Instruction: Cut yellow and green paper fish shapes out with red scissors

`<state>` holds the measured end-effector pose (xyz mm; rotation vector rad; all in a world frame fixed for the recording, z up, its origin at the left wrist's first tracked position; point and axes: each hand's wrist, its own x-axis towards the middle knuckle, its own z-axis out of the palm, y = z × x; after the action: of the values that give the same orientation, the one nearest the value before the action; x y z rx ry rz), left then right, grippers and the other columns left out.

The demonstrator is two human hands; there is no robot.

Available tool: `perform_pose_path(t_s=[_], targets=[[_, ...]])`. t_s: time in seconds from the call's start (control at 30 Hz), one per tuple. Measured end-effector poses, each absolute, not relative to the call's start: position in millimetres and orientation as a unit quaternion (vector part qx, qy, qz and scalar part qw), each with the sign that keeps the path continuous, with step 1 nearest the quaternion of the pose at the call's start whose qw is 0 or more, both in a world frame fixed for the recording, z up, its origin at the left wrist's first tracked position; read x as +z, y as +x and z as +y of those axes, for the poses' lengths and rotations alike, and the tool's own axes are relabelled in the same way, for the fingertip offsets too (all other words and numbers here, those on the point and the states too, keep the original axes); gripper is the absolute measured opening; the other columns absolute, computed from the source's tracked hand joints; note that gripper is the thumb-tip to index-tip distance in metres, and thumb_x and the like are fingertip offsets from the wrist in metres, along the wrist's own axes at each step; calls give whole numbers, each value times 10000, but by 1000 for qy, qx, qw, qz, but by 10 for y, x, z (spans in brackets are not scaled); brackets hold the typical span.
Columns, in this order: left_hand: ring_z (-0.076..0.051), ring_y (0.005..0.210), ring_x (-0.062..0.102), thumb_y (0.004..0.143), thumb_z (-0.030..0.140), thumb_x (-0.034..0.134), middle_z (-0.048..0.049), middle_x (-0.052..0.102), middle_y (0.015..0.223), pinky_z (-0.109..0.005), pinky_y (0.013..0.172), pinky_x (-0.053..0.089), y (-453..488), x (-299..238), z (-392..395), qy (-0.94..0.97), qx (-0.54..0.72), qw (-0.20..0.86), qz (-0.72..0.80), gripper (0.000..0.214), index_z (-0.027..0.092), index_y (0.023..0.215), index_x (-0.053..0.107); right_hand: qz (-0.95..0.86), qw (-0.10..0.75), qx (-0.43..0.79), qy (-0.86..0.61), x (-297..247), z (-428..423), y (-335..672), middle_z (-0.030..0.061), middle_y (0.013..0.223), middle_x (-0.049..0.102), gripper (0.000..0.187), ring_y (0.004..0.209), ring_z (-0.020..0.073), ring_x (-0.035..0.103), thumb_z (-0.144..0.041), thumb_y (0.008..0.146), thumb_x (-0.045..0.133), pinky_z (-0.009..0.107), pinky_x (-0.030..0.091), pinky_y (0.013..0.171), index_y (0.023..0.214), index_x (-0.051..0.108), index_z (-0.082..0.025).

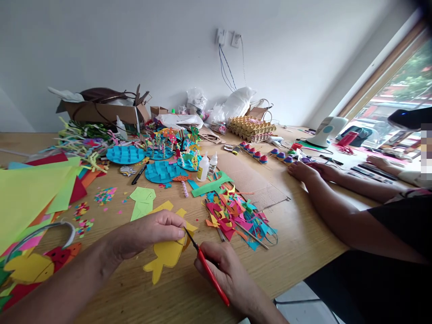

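L hand (151,234) grip pinches yellow paper cutout (165,260) — R hand (236,275) grip closed round red scissors (211,272), blades at cutout's edge.

This is looking like a hobby craft room, not a proper workshop. Coloured paper sheets (30,189) are piling up along the wooden table (297,243), and snipped scraps (236,216) are lying in a heap mid-table. Glue bottles (203,167) are standing by blue paper discs (125,154). Egg trays (251,127) and a stuffed cardboard box (101,111) are sitting against the plain white wall. Up front, red-handled scissors (207,267) are biting into a yellow paper shape (167,256). A window (398,90) is letting daylight in on the right.
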<state>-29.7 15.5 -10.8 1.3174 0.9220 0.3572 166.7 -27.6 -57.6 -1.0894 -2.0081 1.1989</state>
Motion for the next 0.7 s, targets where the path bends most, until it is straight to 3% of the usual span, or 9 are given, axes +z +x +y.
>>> perform_pose_path(t_s=[0.27,0.7], targets=[[-112,577,391,672,293,593,42,490,603,-213,541,305,-307,-200,164,576,161,675,432,128,168,651,594,-731,264,492,-393,-570,-249,1680,-56,549,320,278,522,87,301,-239,853,444,201,230,460,593,364,-181],[-110,579,389,619,329,613,43,475,615,-209,514,282,-301,-148,175,581,129,667,448,169,166,656,592,-773,251,436,-386,-594,-272,1695,-64,535,300,318,488,78,272,-266,872,476,205,208,446,602,328,-186]])
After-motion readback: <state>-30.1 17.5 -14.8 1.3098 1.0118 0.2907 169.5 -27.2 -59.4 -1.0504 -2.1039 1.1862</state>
